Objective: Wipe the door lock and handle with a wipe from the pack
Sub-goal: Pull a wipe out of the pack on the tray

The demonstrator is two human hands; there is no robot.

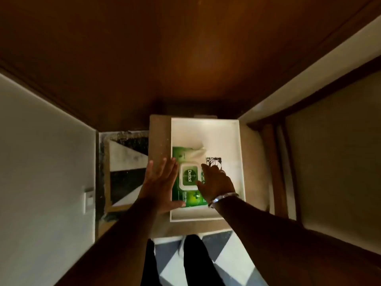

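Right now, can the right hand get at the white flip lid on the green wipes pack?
Probably yes. The right hand already rests on the green wipes pack beside the white flip lid, and nothing covers the lid. The left hand lies flat at the pack's other edge, clear of it.

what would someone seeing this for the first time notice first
The bright green wipe pack lying in a white tray at the centre of the view, lit against a dark wooden door behind it. Both hands reach down to it: the left hand lies flat and open at the pack's left edge, and the right hand, with a metal bangle on its wrist, rests on its right side. A crumpled white wipe lies at the pack's far end.
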